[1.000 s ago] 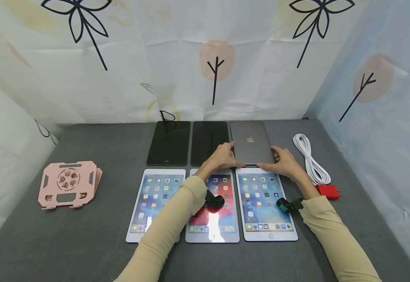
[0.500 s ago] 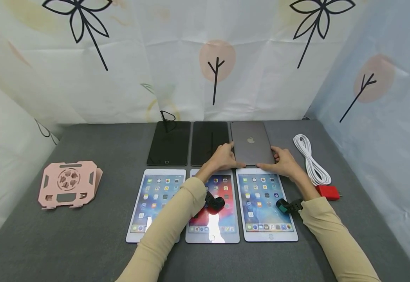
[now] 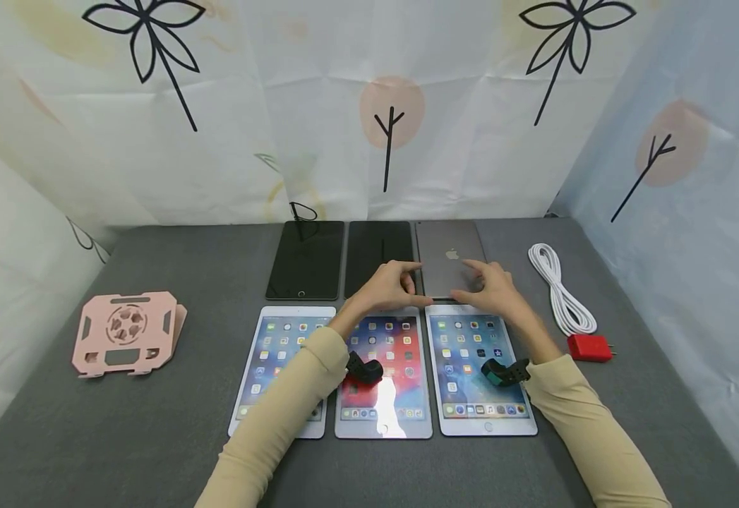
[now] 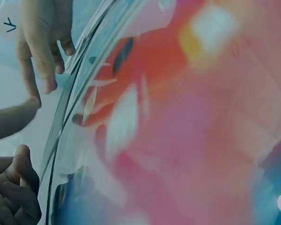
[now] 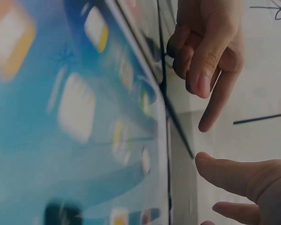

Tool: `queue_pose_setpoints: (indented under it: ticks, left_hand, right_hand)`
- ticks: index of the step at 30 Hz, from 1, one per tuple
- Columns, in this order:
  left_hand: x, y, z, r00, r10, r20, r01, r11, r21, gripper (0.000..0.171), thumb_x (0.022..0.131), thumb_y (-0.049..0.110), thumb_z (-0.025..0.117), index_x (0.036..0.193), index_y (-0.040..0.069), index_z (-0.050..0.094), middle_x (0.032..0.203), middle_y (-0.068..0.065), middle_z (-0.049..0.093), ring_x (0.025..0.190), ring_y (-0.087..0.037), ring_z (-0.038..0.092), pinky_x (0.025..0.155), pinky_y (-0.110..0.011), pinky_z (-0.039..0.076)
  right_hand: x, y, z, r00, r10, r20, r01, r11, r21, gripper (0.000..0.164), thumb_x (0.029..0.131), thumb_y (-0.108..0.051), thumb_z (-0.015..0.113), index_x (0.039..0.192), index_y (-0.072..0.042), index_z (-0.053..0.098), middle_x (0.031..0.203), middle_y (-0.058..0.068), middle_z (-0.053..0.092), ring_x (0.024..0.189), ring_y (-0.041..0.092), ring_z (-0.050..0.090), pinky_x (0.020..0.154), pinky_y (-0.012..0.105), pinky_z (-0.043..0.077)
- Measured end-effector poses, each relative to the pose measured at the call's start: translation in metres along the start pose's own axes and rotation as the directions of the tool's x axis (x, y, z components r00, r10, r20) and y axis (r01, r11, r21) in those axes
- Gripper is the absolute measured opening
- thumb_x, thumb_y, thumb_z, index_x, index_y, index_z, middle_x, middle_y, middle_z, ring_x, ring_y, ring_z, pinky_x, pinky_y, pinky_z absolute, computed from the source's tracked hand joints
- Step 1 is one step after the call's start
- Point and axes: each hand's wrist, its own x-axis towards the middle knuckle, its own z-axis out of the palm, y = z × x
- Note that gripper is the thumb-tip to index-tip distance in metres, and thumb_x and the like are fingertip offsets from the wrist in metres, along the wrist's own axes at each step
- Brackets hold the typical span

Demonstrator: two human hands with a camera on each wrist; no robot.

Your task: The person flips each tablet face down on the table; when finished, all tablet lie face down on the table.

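Note:
A grey tablet [image 3: 447,243] with an apple logo lies face down at the right of the back row. My left hand [image 3: 389,286] is at its lower left corner, index finger and thumb stretched out and apart. Over its lower right part is my right hand [image 3: 493,288], index finger and thumb also spread, with nothing pinched between them. Whether the fingertips touch the tablet cannot be told. Below the hands lie the middle white tablet [image 3: 407,384], with a red and blue screen, and the right white tablet [image 3: 471,353], with a blue screen.
Two black tablets, one far left [image 3: 305,257] and one beside it [image 3: 369,243], share the back row. Another white tablet [image 3: 280,339] is partly under my left sleeve. A pink stand [image 3: 124,331] sits left; a coiled white cable [image 3: 556,286] and red plug [image 3: 590,348] lie right.
Both hands have come away from the grey tablet's edges. My right hand has moved left over the tablet, and my left hand slightly left. The tablets stay in place.

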Motion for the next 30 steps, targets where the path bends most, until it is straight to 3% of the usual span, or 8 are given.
queue_pose_setpoints:
  ticks: [7, 14, 21, 24, 26, 30]
  left_hand:
    - [-0.022, -0.010, -0.028, 0.998, -0.022, -0.053, 0.028, 0.993, 0.111, 0.083, 0.083, 0.032, 0.085, 0.150, 0.001, 0.046, 0.085, -0.004, 0.062, 0.073, -0.014, 0.055, 0.080, -0.029, 0.049]
    - [-0.045, -0.025, -0.058, 0.997, -0.060, -0.051, 0.070, 0.969, 0.235, 0.099, 0.083, 0.040, 0.083, 0.158, -0.001, 0.032, 0.089, -0.006, 0.061, 0.074, -0.015, 0.051, 0.077, -0.031, 0.046]
    - [-0.059, -0.043, -0.076, 0.990, -0.115, -0.082, 0.133, 0.953, 0.272, 0.106, 0.082, 0.042, 0.083, 0.159, -0.005, 0.026, 0.084, -0.006, 0.059, 0.071, -0.015, 0.050, 0.075, -0.030, 0.044]
    - [-0.062, -0.051, -0.078, 0.987, -0.131, -0.091, 0.151, 0.953, 0.263, 0.108, 0.082, 0.040, 0.084, 0.159, -0.006, 0.024, 0.083, -0.006, 0.061, 0.071, -0.014, 0.052, 0.077, -0.030, 0.046]
    - [-0.062, -0.054, -0.078, 0.986, -0.139, -0.094, 0.159, 0.954, 0.255, 0.108, 0.083, 0.040, 0.084, 0.159, -0.006, 0.023, 0.083, -0.006, 0.062, 0.071, -0.014, 0.053, 0.079, -0.031, 0.047]
    - [-0.060, -0.057, -0.077, 0.983, -0.155, -0.102, 0.176, 0.952, 0.251, 0.108, 0.082, 0.040, 0.084, 0.160, -0.005, 0.024, 0.082, -0.006, 0.062, 0.071, -0.014, 0.054, 0.077, -0.030, 0.046]
  right_hand:
    - [0.006, -0.026, 0.011, 0.998, -0.037, 0.042, 0.034, 0.998, 0.059, 0.078, 0.096, -0.026, 0.072, 0.158, 0.001, 0.032, 0.138, 0.033, 0.047, 0.123, 0.049, 0.052, 0.099, 0.060, 0.049]
    - [0.016, -0.043, 0.022, 0.996, -0.062, 0.065, 0.057, 0.996, 0.071, 0.082, 0.094, -0.029, 0.075, 0.158, 0.000, 0.032, 0.140, 0.032, 0.049, 0.125, 0.049, 0.056, 0.100, 0.059, 0.051]
    - [0.027, -0.052, 0.036, 0.988, -0.046, 0.146, 0.031, 0.994, 0.107, 0.089, 0.092, -0.031, 0.076, 0.160, 0.001, 0.028, 0.144, 0.030, 0.048, 0.129, 0.047, 0.054, 0.105, 0.057, 0.049]
    - [0.031, -0.053, 0.043, 0.984, -0.038, 0.173, 0.022, 0.995, 0.094, 0.091, 0.091, -0.032, 0.076, 0.159, 0.003, 0.028, 0.144, 0.030, 0.049, 0.119, 0.039, 0.056, 0.103, 0.051, 0.050]
    - [0.034, -0.053, 0.047, 0.983, -0.028, 0.180, 0.013, 0.996, 0.083, 0.092, 0.090, -0.032, 0.077, 0.158, 0.006, 0.028, 0.142, 0.029, 0.049, 0.103, 0.031, 0.055, 0.096, 0.045, 0.050]
    - [0.037, -0.051, 0.052, 0.986, -0.007, 0.168, -0.002, 0.999, 0.051, 0.094, 0.089, -0.031, 0.079, 0.157, 0.009, 0.028, 0.137, 0.028, 0.049, 0.088, 0.022, 0.042, 0.084, 0.037, 0.041]
